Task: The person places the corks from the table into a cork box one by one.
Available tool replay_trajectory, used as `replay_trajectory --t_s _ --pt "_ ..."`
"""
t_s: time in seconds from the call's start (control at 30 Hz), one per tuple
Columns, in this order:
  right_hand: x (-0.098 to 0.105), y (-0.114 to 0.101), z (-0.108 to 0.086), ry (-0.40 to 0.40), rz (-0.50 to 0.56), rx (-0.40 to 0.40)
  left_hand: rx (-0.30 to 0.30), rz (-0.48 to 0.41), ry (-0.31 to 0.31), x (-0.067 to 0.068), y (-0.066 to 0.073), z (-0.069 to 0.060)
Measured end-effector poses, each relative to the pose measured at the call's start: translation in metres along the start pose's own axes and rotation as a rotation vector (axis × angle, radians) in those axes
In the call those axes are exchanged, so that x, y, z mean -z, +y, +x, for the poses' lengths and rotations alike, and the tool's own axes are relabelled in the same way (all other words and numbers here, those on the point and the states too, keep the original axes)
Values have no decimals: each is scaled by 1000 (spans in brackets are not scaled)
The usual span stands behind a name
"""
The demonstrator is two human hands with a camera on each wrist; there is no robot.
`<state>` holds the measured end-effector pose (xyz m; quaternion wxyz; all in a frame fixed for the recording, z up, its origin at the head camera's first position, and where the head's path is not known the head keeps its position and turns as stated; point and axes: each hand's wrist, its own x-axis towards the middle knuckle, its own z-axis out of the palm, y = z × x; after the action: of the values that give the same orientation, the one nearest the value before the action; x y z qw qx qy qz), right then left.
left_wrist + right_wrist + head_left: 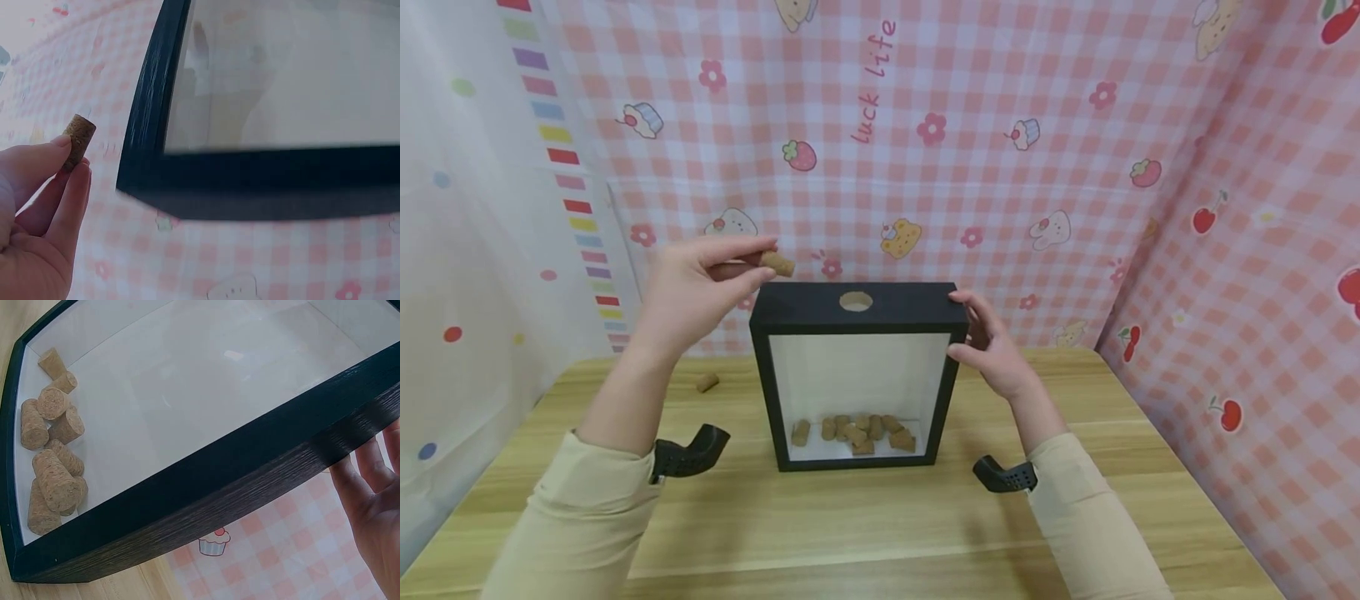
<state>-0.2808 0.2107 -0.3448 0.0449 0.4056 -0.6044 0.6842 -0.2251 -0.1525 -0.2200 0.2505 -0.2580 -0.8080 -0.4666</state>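
Observation:
A black-framed box [857, 321] with a clear front stands upright on the table, a round hole [856, 301] in its top. Several corks [55, 478] lie at the bottom inside it. Above and left of the box's top left corner, my left hand [688, 287] pinches a cork [79, 141] between thumb and fingers, apart from the box. On the other side, my right hand [992, 346] holds the upper right corner, its thumb at the front edge and a fingertip on top; some of its fingers are partly hidden.
One loose cork [707, 382] lies on the wooden table [850, 533], left of the box. Pink checked cloth [970, 175] hangs behind and at the right, with a pale dotted curtain [482, 250] at the left. Black wrist mounts [691, 452] stick out from both wrists.

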Motion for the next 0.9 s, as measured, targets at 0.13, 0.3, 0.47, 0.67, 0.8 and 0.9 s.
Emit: replay_trajectory --t_s 0.13,0.3,0.47,0.67,0.8,0.9 --pt "0 -1 -1 2 -3 -1 -3 13 -51 -15 8 6" --pt "0 -1 -1 12 -13 -9 -33 67 -110 -32 13 13" --pt "1 0 0 13 -15 -3 -75 128 -156 -46 14 19" --pt "0 1 0 5 -11 -1 -74 184 -226 -56 11 22" --pt "-1 1 0 6 -7 -5 -70 188 -267 -61 10 23" --pt "-1 0 0 10 -6 -9 -81 196 -295 -62 10 23"
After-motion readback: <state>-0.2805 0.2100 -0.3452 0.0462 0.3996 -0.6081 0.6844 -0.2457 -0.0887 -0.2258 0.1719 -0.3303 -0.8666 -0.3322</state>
